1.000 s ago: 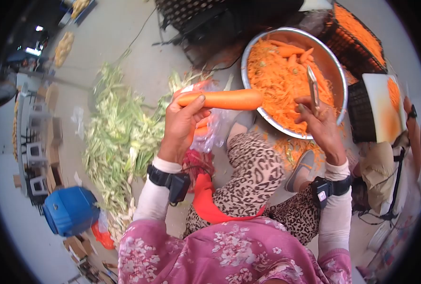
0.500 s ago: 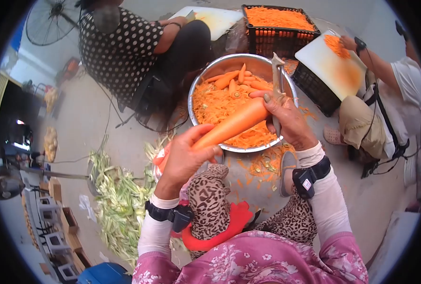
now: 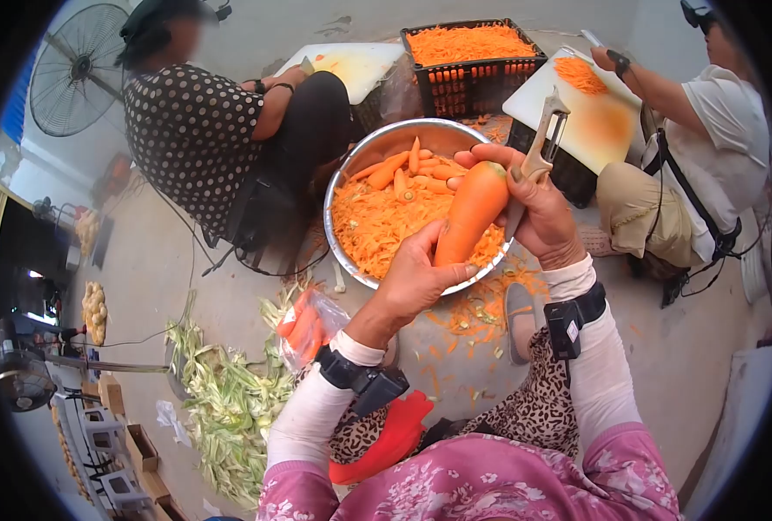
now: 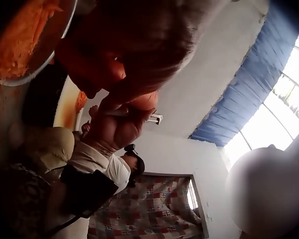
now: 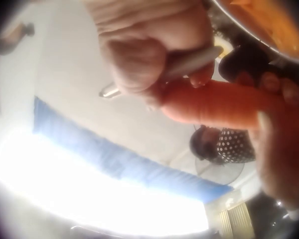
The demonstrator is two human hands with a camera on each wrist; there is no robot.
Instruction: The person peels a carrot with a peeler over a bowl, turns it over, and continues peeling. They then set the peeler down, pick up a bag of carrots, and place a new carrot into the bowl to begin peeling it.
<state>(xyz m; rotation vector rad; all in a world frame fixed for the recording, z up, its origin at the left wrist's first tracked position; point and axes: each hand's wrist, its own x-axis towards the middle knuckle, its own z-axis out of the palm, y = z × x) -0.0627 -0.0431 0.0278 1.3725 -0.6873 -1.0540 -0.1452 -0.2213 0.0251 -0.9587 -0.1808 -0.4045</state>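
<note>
Tilted steeper than before, the carrot sits pinched in the left grip; the right grip clasps a peeler, partly blocking the metal bowl beyond.

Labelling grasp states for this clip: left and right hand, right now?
Left hand: curled round the carrot.
Right hand: gripping the peeler, fingers also at the carrot's top end.
</note>
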